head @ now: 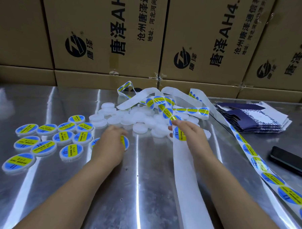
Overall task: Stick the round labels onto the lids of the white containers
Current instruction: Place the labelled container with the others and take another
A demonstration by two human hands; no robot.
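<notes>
A dozen or so labelled containers [45, 140] sit middle left on the desk [143, 184], many plain containers [139, 117] (upper middle) wait, the left hand [113, 142] seems to grip one more labelled container [125, 142], and the right hand [186, 132] pinches the label strip [179, 138].

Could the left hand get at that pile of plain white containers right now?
Probably yes: the pile lies just beyond the left hand, nothing between, though that hand holds a labelled container.

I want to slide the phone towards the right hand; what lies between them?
In the head view, a strip of round labels crosses the metal table between the phone and the right hand.
</notes>
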